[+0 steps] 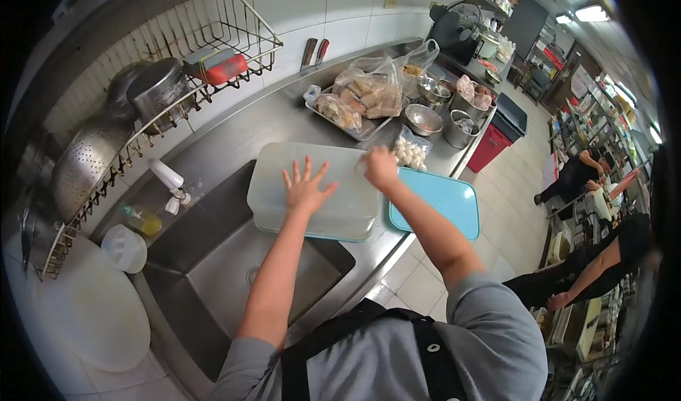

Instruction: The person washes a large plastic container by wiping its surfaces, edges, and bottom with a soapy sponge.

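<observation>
A large translucent plastic container [333, 188] lies across the sink's far right corner and the steel counter, with a thin teal edge along its near side. My left hand [306, 188] rests on its broad face, fingers spread flat. At the container's right end is my right hand [381, 168], closed and slightly blurred; whatever it may hold is hidden. Just right of the container, a light-blue plastic lid [443, 202] lies on the counter and reaches past its front edge. Beyond my right hand sits a clear bag of small white balls [410, 151].
Below is a deep steel sink [213, 287] with a white faucet [169, 177]. A wire rack [234, 11] with pots hangs at left. A tray of bagged food [365, 96] and several metal bowls [423, 119] stand behind. Co-workers [589, 170] are at right.
</observation>
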Action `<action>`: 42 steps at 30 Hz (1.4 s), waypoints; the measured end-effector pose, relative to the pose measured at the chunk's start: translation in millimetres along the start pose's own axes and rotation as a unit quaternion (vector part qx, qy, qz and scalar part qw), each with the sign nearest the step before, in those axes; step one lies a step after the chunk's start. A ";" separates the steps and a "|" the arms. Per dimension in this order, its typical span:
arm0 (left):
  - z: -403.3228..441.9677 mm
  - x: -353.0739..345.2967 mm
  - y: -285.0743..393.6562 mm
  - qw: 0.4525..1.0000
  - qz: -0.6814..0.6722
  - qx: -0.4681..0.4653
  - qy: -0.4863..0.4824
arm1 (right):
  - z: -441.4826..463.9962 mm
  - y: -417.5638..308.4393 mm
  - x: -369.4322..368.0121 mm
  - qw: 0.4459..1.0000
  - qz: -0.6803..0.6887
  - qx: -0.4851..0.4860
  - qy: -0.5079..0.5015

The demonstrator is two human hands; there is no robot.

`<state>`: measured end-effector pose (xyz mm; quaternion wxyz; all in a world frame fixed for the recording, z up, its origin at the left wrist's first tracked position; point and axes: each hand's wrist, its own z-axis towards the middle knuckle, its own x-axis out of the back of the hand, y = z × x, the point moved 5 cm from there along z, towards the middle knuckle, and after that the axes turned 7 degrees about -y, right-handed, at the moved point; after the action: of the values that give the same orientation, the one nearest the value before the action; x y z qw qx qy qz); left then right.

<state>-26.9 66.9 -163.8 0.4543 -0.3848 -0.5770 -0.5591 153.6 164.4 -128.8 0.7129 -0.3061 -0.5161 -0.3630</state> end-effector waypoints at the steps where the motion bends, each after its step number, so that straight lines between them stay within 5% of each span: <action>1: 0.6 -0.4 2.5 1.000 -0.002 0.007 -0.001 | -23.7 -22.0 7.8 0.999 0.014 0.041 -0.026; 3: 0.8 -3.5 3.9 1.000 0.001 0.009 0.000 | -41.0 -31.9 7.3 0.995 0.034 0.075 -0.057; 7: -2.0 -6.1 1.3 1.000 0.003 0.000 0.010 | 5.5 14.9 9.3 0.999 0.010 -0.022 -0.028; 11: 3.0 -5.9 4.5 1.000 0.000 0.015 -0.005 | -32.7 -45.6 18.1 0.993 0.020 0.111 -0.032; 15: -4.8 -3.7 1.5 1.000 -0.002 -0.002 0.012 | 2.9 -2.4 16.4 0.999 -0.014 -0.013 -0.045; 18: 4.4 -0.5 5.1 1.000 -0.004 0.000 0.015 | -17.8 -35.5 6.4 0.993 -0.018 0.052 -0.104; 19: 6.7 -1.2 4.7 1.000 0.002 0.002 0.016 | -28.9 -41.6 11.1 0.995 0.000 0.089 -0.044; 23: -2.4 -1.5 4.7 1.000 0.012 0.002 0.002 | 5.6 7.6 5.8 0.999 -0.006 -0.001 -0.031; 26: 0.5 -1.8 5.3 1.000 0.015 0.019 -0.014 | -21.7 -18.4 0.2 0.990 -0.001 0.108 -0.086; 32: -3.8 1.8 11.5 0.999 0.008 0.036 -0.020 | -13.9 38.9 12.4 0.999 0.038 -0.008 -0.010; 35: 17.2 -44.2 24.9 0.979 0.132 0.149 0.043 | -64.0 16.5 10.4 0.996 0.073 -0.010 -0.043; 38: 23.2 -63.3 45.1 0.925 0.331 0.152 0.107 | -123.0 -25.4 36.5 0.985 0.174 0.000 -0.013; 41: 5.2 -31.3 53.4 0.998 0.025 -0.030 0.040 | -94.2 9.8 12.3 0.991 0.128 0.001 0.027; 42: -1.0 -22.3 56.1 0.999 0.023 -0.029 0.026 | -70.9 27.3 2.9 0.992 0.116 -0.021 0.049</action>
<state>33.1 71.8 -168.5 0.4704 -0.3959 -0.5397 -0.5751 213.4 121.2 -147.6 0.7680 -0.3606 -0.4339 -0.3032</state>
